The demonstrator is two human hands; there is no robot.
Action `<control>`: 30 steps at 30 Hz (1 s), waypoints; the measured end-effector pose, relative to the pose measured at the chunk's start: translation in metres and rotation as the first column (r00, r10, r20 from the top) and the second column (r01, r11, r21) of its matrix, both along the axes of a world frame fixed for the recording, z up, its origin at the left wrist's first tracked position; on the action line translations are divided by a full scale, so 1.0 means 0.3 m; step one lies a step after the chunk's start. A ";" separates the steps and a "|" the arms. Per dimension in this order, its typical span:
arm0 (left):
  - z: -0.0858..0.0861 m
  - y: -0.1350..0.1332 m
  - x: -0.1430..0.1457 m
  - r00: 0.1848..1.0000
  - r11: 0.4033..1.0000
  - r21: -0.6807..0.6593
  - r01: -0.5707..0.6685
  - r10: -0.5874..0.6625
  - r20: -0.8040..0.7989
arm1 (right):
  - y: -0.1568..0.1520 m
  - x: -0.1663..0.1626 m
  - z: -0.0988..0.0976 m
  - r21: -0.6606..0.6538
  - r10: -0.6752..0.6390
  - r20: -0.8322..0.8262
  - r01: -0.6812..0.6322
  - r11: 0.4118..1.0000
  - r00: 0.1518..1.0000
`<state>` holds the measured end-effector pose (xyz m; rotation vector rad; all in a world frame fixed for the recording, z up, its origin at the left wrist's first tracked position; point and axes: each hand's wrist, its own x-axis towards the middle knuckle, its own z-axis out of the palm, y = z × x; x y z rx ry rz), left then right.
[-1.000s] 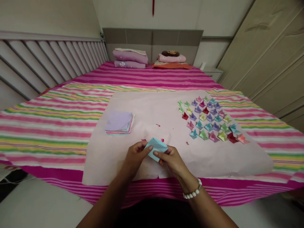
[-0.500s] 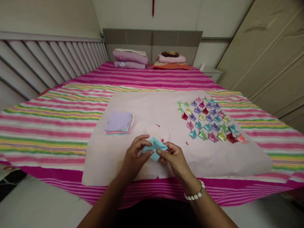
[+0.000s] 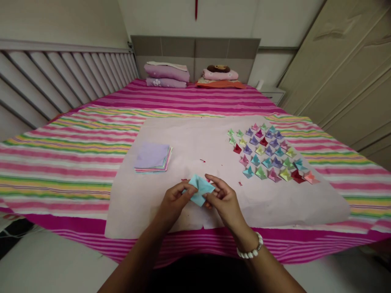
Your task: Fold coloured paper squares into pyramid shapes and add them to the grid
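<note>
A light blue folded paper (image 3: 199,189) is held between both my hands just above a large pale pink sheet (image 3: 189,138) spread on the bed. My left hand (image 3: 174,202) pinches its left side with thumb and fingers. My right hand (image 3: 223,200) pinches its right side, and a white bead bracelet (image 3: 250,249) sits on that wrist. A stack of coloured paper squares (image 3: 152,157), lilac on top, lies to the left. Rows of several small folded paper shapes (image 3: 269,154) in mixed colours lie to the right.
The bed has a pink, green and yellow striped cover (image 3: 76,142). Folded bedding (image 3: 166,74) and pillows (image 3: 220,77) rest at the headboard. A slatted rail (image 3: 61,77) runs along the left, a wardrobe door (image 3: 345,69) stands at the right. Small red paper scraps (image 3: 202,160) dot the sheet.
The blue paper has been opened and refolded between my fingers, with its point now raised. Both hands shifted slightly, staying at the same spot on the sheet.
</note>
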<state>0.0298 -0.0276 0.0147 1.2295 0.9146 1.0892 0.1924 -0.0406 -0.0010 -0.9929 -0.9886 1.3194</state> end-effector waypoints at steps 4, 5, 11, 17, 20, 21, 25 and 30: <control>0.006 -0.003 0.000 1.000 0.997 -0.080 -0.021 0.022 0.008 | -0.006 -0.001 -0.001 0.004 0.011 0.048 -0.011 1.000 0.999; 0.008 -0.005 0.000 1.000 0.997 -0.077 -0.018 0.018 0.001 | -0.007 0.000 -0.001 0.010 0.019 0.060 -0.019 1.000 0.998; 0.004 -0.007 -0.007 0.995 0.999 0.027 0.038 -0.036 -0.095 | -0.011 0.002 0.004 0.031 0.035 0.073 -0.038 0.999 0.997; -0.009 0.000 -0.008 0.998 0.996 -0.087 -0.033 0.029 -0.048 | -0.017 -0.002 0.009 0.033 0.100 0.057 -0.102 0.994 0.993; -0.005 -0.001 -0.007 0.998 0.991 -0.126 -0.043 0.036 -0.059 | -0.022 0.006 0.012 0.090 0.160 0.033 -0.162 0.983 0.987; -0.004 -0.002 -0.007 0.997 0.991 -0.126 -0.050 0.041 -0.069 | -0.023 0.009 0.014 0.109 0.180 0.026 -0.182 0.977 0.983; -0.006 -0.009 -0.008 0.994 0.995 -0.076 -0.065 0.058 -0.089 | -0.018 0.010 0.022 0.089 0.108 0.105 -0.117 0.989 0.989; -0.003 -0.012 -0.019 0.986 0.997 -0.012 -0.070 0.067 -0.154 | -0.010 0.000 0.018 0.049 0.022 0.191 -0.032 0.998 0.981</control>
